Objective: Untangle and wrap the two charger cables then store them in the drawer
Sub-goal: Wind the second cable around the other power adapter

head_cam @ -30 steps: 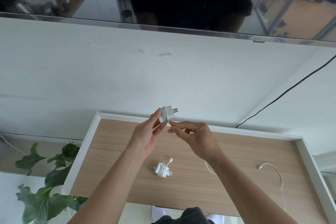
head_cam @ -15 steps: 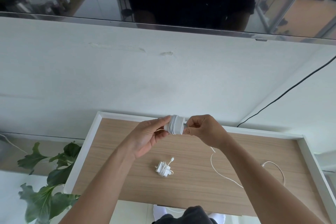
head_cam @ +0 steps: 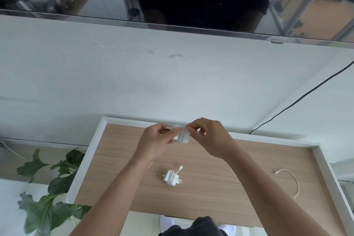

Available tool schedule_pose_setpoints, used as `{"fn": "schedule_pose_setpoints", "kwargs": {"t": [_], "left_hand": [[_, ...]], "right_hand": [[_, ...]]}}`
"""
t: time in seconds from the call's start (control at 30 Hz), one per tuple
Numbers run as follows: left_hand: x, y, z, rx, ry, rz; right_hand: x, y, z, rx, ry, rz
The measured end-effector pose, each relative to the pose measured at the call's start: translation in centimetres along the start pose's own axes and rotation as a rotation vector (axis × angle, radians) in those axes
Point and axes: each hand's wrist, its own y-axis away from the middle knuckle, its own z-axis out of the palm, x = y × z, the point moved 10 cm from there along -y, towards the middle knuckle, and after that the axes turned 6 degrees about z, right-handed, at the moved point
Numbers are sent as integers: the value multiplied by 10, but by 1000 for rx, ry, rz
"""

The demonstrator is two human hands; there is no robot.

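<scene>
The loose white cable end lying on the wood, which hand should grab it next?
Probably the right hand. The loose cable end lies on the drawer's right side, beside the right forearm, and this hand is pinching the cable. The left hand is busy holding the charger.

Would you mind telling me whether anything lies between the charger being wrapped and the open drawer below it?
Nothing visible does: the charger, held by both hands, hangs over bare drawer floor; the wrapped charger lies aside.

White chargers, wood-grain tan drawer floor, green plant.
</scene>
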Motion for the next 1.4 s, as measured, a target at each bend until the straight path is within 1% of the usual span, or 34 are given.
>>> {"fn": "schedule_pose_setpoints", "kwargs": {"t": [0.1, 0.17, 0.23, 0.33, 0.4, 0.5, 0.63, 0.7, 0.77, 0.83, 0.93, 1.0, 1.1, 1.2, 1.27, 1.4], "left_hand": [[-5, 1, -1, 77, 112, -17], [-14, 1, 1, 125, 224, -60], [-21, 1, 6, 145, 316, -84], [-21, 4, 16, 147, 390, -77], [-17, 6, 21, 150, 418, -54], [-13, 5, 21, 181, 538, -61], [-18, -2, 4, 265, 803, -201], [-10, -7, -6, 261, 864, -214], [2, -10, -11, 213, 859, -191], [12, -9, -9, 145, 843, -179], [22, -5, 2, -2, 785, -180], [23, 0, 9, -110, 728, -201], [14, 10, 19, -262, 570, -238], [4, 16, 25, -358, 337, -216], [-1, 15, 23, -348, 248, -189], [-11, 1, 6, -160, 183, -116]], "right_hand": [[-3, 8, 1, 94, -65, -30], [-6, 14, 9, 113, -96, -61], [-7, 19, 18, 105, -144, -72], [1, 18, 22, 78, -217, 13], [3, 19, 25, 6, -240, 53], [2, 23, 29, -75, -311, 55], [-2, 36, 32, -61, -334, -7], [4, 41, 30, -11, -392, 24], [14, 42, 25, 22, -433, 98], [21, 40, 23, 0, -429, 149], [28, 34, 21, -23, -384, 191], [37, 27, 12, 27, -359, 238], [49, 15, -8, 106, -319, 271], [41, 7, -15, 49, -265, 231], [31, 6, -17, 11, -250, 207], [12, 10, -12, 5, -227, 162]]}}
